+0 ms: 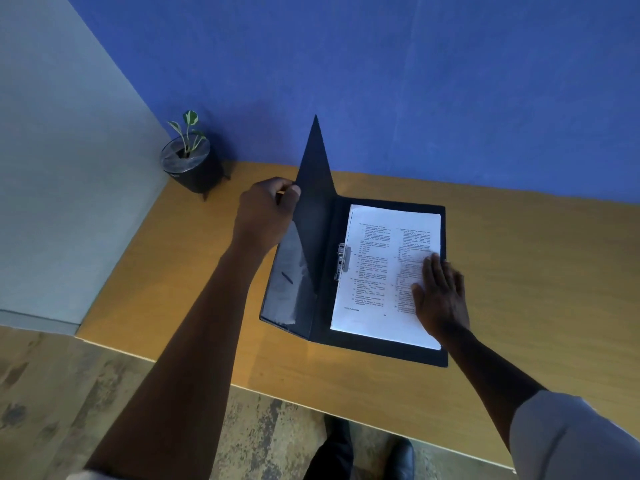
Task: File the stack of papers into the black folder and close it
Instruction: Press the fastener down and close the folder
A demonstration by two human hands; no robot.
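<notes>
Now left hand (265,211) lifts cover (313,202); right hand (440,292) presses papers (377,271).

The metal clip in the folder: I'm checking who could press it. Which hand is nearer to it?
Right, narrowly. The right hand lies flat on the papers, just right of the metal clip. The left hand holds the raised cover, up and to the clip's left.

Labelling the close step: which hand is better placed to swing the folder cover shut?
Left. The left hand already pinches the raised black folder cover at its edge. The right hand lies flat on the white printed paper stack, steadying it, and would have to move clear anyway.
</notes>
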